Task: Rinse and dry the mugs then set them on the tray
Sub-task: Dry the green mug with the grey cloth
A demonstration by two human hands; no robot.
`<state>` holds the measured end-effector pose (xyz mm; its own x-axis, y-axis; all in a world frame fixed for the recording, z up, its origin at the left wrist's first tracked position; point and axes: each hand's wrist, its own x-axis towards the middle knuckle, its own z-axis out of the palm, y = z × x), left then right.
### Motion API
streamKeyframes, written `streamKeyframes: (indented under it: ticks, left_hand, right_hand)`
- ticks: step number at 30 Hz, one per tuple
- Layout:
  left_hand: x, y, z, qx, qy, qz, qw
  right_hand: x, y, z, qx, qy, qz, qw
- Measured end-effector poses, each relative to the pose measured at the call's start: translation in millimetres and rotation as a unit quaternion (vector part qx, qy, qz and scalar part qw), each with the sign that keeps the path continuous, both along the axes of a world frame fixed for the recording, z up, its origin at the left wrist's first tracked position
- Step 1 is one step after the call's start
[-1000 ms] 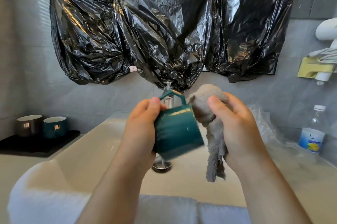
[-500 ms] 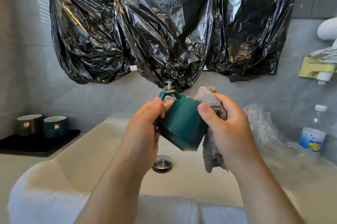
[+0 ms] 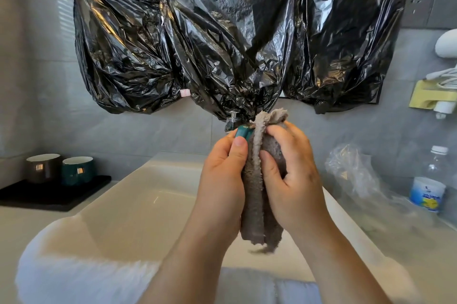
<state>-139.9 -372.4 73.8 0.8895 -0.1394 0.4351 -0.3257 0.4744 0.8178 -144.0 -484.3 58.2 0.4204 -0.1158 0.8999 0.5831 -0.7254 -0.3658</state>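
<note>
Over the white sink (image 3: pixel 138 207), my left hand (image 3: pixel 222 180) grips a teal mug (image 3: pixel 243 132); only its handle shows above my thumb. A grey cloth (image 3: pixel 257 180) wraps the rest of the mug, and my right hand (image 3: pixel 291 175) presses that cloth against it. The cloth's ends hang below my hands. At the far left a black tray (image 3: pixel 49 194) carries a dark brown mug (image 3: pixel 43 167) and a second teal mug (image 3: pixel 78 170), both upright and side by side.
The tap (image 3: pixel 232 120) pokes out behind my hands under black plastic sheeting (image 3: pixel 222 31) on the wall. Crumpled clear plastic (image 3: pixel 351 172) and a water bottle (image 3: pixel 429 180) stand on the counter at right. A yellow holder (image 3: pixel 430 98) hangs on the right wall.
The mug was bare in my left hand with the cloth held beside it. The cloth has since closed over the mug, and both hands have come together around it.
</note>
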Motion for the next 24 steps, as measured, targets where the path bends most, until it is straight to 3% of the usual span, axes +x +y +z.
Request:
streamKeyframes:
  ticks: [6, 16, 24]
  left_hand:
    - [4, 2, -1, -0.056, 0.034, 0.006, 0.998]
    - [3, -17, -17, 0.031, -0.114, 0.036, 0.992]
    - [15, -4, -15, -0.041, -0.026, -0.034, 0.998]
  right_hand:
    - [-2, 12, -3, 0.017, 0.01, 0.045, 0.999]
    - [-4, 7, 2, 0.226, -0.006, -0.019, 0.974]
    - [-6, 7, 1, 0.13, 0.028, 0.07, 0.989]
